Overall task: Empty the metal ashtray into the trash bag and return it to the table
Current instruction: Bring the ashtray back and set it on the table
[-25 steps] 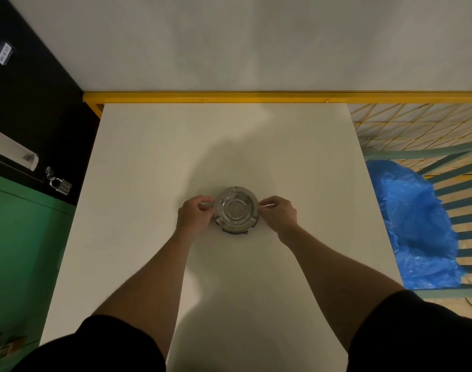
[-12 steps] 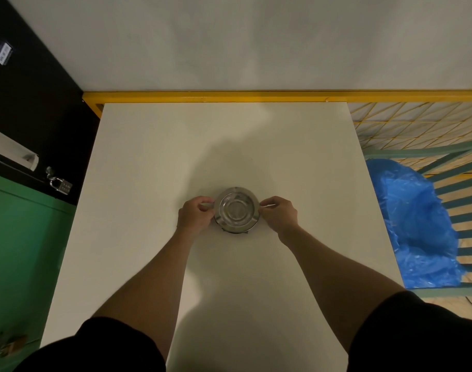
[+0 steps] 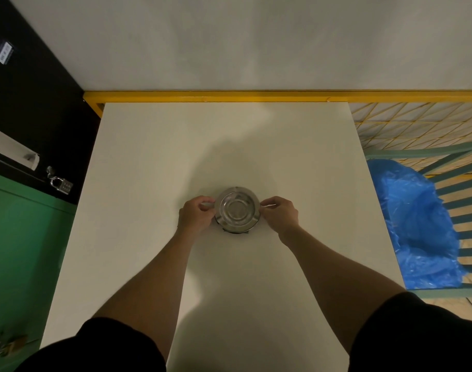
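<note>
ashtray (image 3: 237, 209) on table (image 3: 149, 157) | both hands' fingers pinch rim | trash bag (image 3: 417, 224) right

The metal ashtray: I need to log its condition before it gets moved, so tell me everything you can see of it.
The metal ashtray is a round, shiny, silver-coloured dish with a wide flat rim and a ringed centre. It sits upright on the white table, about mid-table. The left hand and right hand pinch its rim from opposite sides. Something dark shows under its near edge. Any contents are too unclear to tell.

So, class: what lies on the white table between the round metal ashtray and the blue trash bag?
Only the right hand gripping the ashtray; beyond it, bare table up to the bag, per head view.
</note>
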Demonstrator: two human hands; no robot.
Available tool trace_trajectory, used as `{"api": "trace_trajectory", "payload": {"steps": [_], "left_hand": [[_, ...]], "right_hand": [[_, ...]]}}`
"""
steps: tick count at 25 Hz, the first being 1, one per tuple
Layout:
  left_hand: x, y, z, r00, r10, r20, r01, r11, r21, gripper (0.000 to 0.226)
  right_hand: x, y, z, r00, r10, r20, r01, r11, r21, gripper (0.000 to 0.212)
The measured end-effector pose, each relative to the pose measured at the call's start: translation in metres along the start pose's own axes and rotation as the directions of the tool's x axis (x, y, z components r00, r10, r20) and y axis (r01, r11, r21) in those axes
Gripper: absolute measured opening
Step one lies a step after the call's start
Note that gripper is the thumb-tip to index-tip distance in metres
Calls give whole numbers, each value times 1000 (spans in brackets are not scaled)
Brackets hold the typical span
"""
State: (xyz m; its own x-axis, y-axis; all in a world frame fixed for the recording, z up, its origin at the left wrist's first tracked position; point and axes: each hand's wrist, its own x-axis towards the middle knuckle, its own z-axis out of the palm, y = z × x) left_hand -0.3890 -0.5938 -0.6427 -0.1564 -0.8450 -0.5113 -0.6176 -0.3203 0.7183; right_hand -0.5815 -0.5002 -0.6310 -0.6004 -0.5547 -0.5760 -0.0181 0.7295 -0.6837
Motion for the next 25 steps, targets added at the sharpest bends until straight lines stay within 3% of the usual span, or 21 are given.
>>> {"api": "trace_trajectory", "payload": {"steps": [12, 15, 18, 20, 23, 25], "left_hand": [[0, -1, 0, 999, -45, -14, 45, 998, -47, 23], [-7, 0, -1, 998, 25, -66, -19, 996, 86, 24], [-20, -5, -1, 970, 234, -64, -198, 914, 353, 29], [-26, -10, -1, 945, 328, 8, -282, 800, 530, 33], [-34, -22, 1, 943, 318, 99, -291, 642, 709, 49], [-36, -30, 4, 950, 289, 118, -277, 607, 745, 59]], "right_hand": [[-2, 0, -1, 1000, 13, -5, -13, 1000, 23, 5], [-2, 3, -2, 1000, 8, -1, -8, 999, 39, 7], [-6, 9, 0, 991, -128, 31, 131, 980, -151, 24], [-10, 15, 1, 961, -265, 84, 276, 875, -398, 37], [-21, 26, -1, 921, -343, 186, 382, 698, -606, 58], [-24, 34, -1, 911, -350, 216, 401, 636, -659, 68]]}}
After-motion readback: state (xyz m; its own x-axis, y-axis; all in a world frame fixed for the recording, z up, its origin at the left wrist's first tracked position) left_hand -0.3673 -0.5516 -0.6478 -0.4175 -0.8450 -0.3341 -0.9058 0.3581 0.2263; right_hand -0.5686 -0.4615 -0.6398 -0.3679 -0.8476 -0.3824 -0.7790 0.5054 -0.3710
